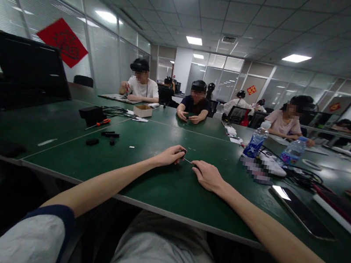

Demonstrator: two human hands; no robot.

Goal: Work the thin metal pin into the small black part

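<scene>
Thing in hand: your thin shaft [187, 161] spans the short gap between your two hands, low over the green table [141, 179], in front of you near the middle of it.
Long axis: it runs left to right across your view, the left end slightly higher.
Pointing: its left end meets the small dark part [183, 153]; its right end disappears under your fingertips.
Left hand [170, 155]: your fingers are pinched narrow around the small dark part, thumb side toward the shaft.
Right hand [208, 177]: palm down, your fingers are curled in close and closed on the shaft's right end; the grip itself is too small to make out.
Nearby: a dark phone [302, 215] lies face up to your right, and a water bottle [255, 142] stands beyond it.
Further left: an orange-handled screwdriver [101, 123] lies well apart from your hands.
</scene>
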